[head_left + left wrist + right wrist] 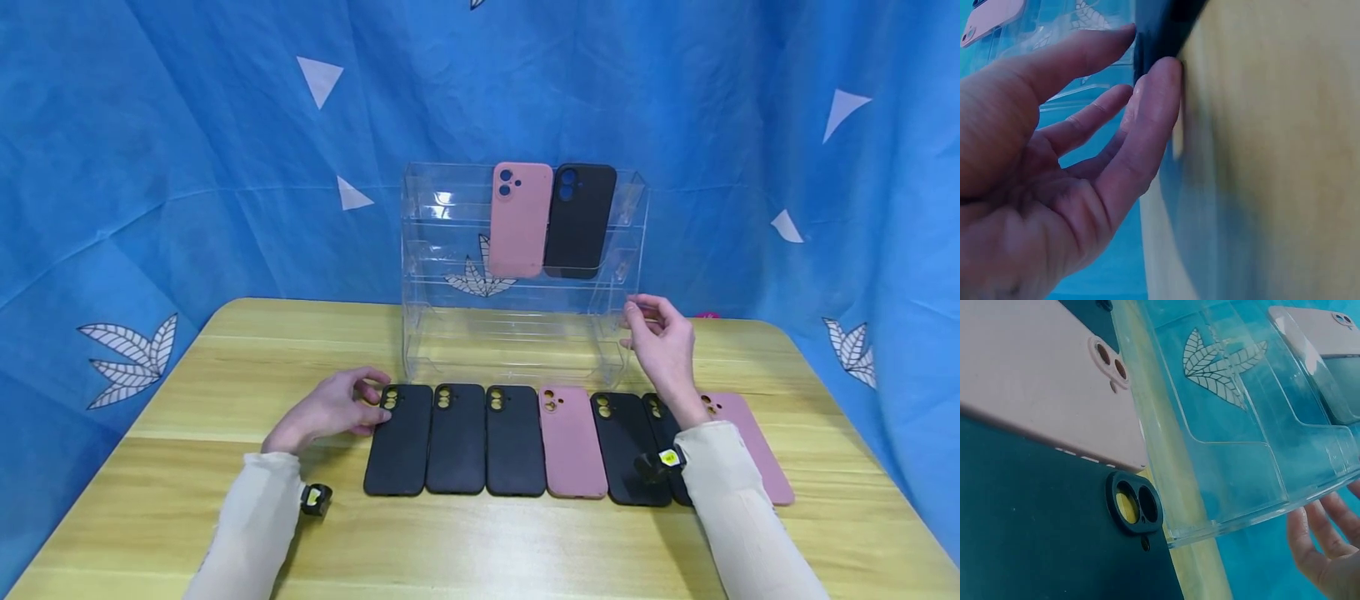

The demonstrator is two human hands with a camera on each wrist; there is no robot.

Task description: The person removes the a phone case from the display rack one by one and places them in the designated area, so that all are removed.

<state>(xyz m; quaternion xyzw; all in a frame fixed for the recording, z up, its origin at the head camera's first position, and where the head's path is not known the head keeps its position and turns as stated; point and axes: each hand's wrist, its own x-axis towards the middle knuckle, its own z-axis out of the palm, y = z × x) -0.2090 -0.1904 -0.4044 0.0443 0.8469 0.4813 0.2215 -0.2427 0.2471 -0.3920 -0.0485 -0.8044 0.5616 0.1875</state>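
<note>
In the head view, a row of black and pink phone cases lies on the table in front of a clear acrylic display stand (442,333). My left hand (341,406) is at the leftmost black phone case (397,450), pinching its upper left edge between thumb and fingers. The left wrist view has that case (1163,31) edge-on at the fingertips. My right hand (663,342) is beside the stand's right side, its fingers loosely bent and fingertips right at the clear panel (1241,519). Nothing shows in its grasp.
A pink case (519,221) and a black case (581,221) stand side by side on the stand's upper tier. At the row's right end, another pink case (757,450) is partly under my right sleeve. A blue curtain (225,167) hangs behind the wooden table (465,550).
</note>
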